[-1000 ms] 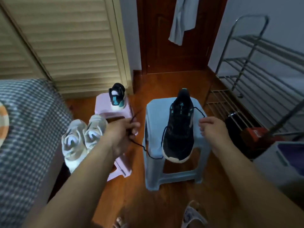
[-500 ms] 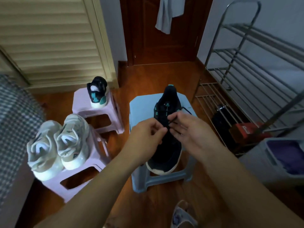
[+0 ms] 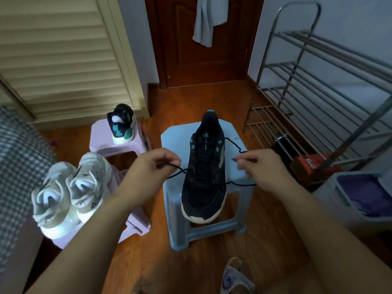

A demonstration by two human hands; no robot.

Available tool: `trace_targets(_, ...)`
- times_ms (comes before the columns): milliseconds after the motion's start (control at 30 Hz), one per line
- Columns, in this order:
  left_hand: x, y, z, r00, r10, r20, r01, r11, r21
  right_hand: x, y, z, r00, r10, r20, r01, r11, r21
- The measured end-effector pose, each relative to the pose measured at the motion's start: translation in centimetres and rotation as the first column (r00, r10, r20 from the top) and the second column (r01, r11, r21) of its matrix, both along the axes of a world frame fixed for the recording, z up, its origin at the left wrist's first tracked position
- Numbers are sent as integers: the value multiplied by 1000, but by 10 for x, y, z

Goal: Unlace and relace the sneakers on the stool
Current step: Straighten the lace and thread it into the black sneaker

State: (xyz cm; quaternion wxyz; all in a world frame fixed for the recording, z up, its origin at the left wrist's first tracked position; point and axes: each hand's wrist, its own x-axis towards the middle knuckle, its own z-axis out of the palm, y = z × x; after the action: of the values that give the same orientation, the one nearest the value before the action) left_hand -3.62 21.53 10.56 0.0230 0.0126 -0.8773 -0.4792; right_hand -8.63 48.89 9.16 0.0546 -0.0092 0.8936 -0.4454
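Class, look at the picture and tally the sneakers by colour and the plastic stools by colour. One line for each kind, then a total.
Black sneakers: 2, one on the blue stool, one on the far pink stool
White sneakers: 2
Blue stools: 1
Pink stools: 2
Total: 7

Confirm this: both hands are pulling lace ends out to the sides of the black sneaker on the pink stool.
Wrong stool. In the head view the left hand and right hand each pinch a lace end of the black sneaker, but it sits on the blue stool.
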Motion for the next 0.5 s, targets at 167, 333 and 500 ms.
trace_targets(167,2,7,9,984,-38,173,-42,897,440,-9,-9,-10,999,-42,0,42,999,-21)
trace_targets(333,-1,3,12,999,-3,36,-12,914,406,-24,22,-2,940,-284,-189,339,841,421)
trace_targets(500,-1,31,28,954,-287,-85,299,926,231,18,-46,25,920,330,-213,-359,927,-111)
